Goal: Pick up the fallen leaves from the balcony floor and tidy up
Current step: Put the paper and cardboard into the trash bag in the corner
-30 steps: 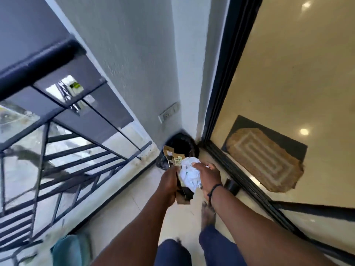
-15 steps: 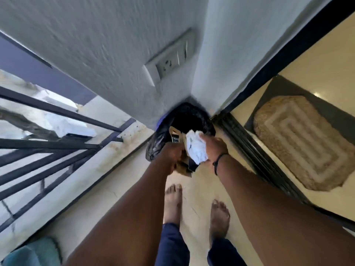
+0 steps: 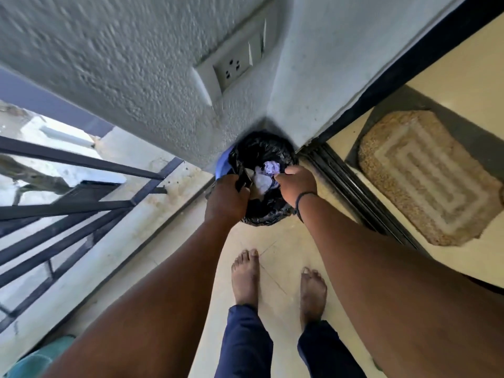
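Observation:
A blue bin [image 3: 221,167] lined with a black bag [image 3: 261,148] stands in the corner of the balcony floor. Both hands reach over its mouth. My left hand [image 3: 227,196] grips a brown cardboard piece [image 3: 247,178] at the bin's left rim. My right hand [image 3: 296,184], with a dark band at the wrist, curls its fingers on crumpled white paper [image 3: 262,182] inside the bag. More pale paper [image 3: 272,167] lies deeper in. No leaves show on the floor.
The textured wall with a socket plate [image 3: 234,64] rises right behind the bin. A dark railing [image 3: 68,203] runs along the left. The sliding-door track [image 3: 351,192] and a doormat [image 3: 425,178] lie to the right. My bare feet [image 3: 245,279] stand on the tiles; a teal object [image 3: 35,361] sits bottom left.
I have stepped closer to the corner bin. Both hands moved forward and down, so the white paper and the cardboard now sit in the bag's mouth.

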